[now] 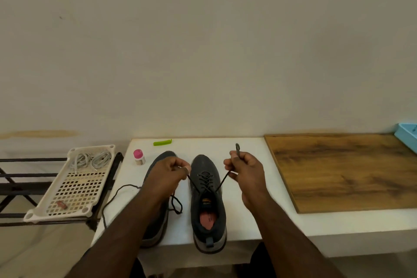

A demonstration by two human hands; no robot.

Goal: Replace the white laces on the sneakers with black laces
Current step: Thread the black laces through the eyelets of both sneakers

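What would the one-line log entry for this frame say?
stage: tightening black lace on right sneaker | left hand: pinches one end | right hand: grips other end | white laces: in tray

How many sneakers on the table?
2. The right sneaker stands mid-table, laced in black, with both hands pulling its lace ends. The left sneaker lies beside it, largely covered by the left hand and forearm. None seem hidden.
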